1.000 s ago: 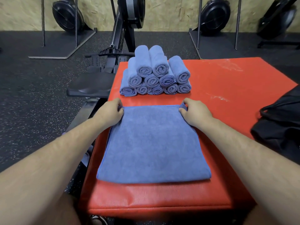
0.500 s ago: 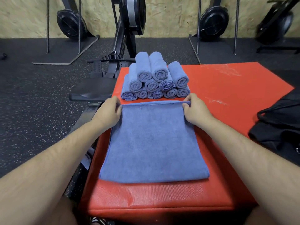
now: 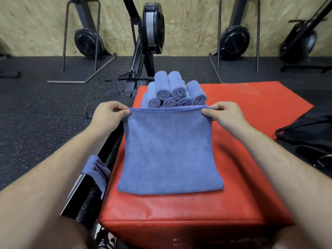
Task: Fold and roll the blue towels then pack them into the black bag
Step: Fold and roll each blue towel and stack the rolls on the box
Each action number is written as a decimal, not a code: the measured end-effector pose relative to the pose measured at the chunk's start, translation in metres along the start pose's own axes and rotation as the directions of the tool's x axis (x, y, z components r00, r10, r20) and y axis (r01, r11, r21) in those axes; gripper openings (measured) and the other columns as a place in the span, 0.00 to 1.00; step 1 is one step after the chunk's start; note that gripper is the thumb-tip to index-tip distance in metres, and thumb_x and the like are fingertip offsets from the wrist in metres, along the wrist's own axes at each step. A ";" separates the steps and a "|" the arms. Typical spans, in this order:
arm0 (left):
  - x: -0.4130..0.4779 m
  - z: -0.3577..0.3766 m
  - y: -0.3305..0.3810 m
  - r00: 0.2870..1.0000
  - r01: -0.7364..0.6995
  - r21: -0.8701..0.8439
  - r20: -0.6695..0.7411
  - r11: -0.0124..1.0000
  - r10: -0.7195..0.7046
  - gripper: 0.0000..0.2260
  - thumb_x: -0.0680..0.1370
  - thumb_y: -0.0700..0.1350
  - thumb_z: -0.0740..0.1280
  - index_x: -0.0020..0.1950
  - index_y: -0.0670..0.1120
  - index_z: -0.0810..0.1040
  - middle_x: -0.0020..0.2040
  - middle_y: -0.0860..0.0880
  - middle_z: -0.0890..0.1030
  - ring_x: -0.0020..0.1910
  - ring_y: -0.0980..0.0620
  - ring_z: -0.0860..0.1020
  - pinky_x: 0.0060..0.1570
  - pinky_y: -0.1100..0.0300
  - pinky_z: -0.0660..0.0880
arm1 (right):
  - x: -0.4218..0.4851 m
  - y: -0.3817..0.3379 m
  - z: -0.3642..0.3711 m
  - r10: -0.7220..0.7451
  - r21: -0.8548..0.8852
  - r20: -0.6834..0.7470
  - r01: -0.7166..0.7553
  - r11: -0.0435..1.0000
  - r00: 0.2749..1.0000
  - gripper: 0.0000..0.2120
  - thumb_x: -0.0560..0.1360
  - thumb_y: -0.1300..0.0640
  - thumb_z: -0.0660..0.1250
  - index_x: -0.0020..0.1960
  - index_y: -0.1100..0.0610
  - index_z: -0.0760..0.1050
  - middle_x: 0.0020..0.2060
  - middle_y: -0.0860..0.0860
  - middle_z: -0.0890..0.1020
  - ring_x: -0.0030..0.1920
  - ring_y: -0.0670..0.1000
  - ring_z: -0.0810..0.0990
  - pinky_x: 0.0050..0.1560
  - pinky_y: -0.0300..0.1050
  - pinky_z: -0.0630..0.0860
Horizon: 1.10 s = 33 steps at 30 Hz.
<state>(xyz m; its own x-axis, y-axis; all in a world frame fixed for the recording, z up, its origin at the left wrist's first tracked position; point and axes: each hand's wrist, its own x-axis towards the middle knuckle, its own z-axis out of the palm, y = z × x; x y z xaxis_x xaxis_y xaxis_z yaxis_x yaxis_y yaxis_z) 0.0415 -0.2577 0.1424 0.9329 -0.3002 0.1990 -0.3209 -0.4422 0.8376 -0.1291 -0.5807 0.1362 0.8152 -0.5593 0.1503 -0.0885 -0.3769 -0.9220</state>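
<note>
A blue towel (image 3: 168,151) is found on the red padded box (image 3: 179,209), near fold flat, far edge raised. Each far corner is pinched between thumb and curled fingers, by the left hand (image 3: 107,114) and the right hand (image 3: 224,114). Folding is judged in hand — the edge is next to be brought nearward, corners level. The edge is held higher than half a second ago. Beyond it stand the rolled towels (image 3: 176,94); the black bag (image 3: 309,137) lies well apart, right.
</note>
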 end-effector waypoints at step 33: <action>-0.084 -0.155 0.181 0.948 -0.315 0.202 0.026 0.927 0.317 0.04 0.78 0.42 0.71 0.43 0.48 0.82 0.35 0.52 0.81 0.32 0.54 0.75 0.36 0.60 0.71 | -0.116 -0.236 -0.134 -0.196 -0.504 0.241 0.295 0.812 0.951 0.05 0.69 0.50 0.78 0.41 0.51 0.84 0.31 0.43 0.81 0.30 0.40 0.74 0.36 0.38 0.70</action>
<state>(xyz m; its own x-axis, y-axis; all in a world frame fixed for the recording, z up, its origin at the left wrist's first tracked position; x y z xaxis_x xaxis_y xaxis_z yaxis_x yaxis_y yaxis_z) -0.0699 -0.1811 0.3561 0.7787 -0.4464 0.4408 -0.6246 -0.4859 0.6114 -0.2794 -0.5256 0.3840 0.9300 -0.2804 0.2375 -0.1203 -0.8432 -0.5240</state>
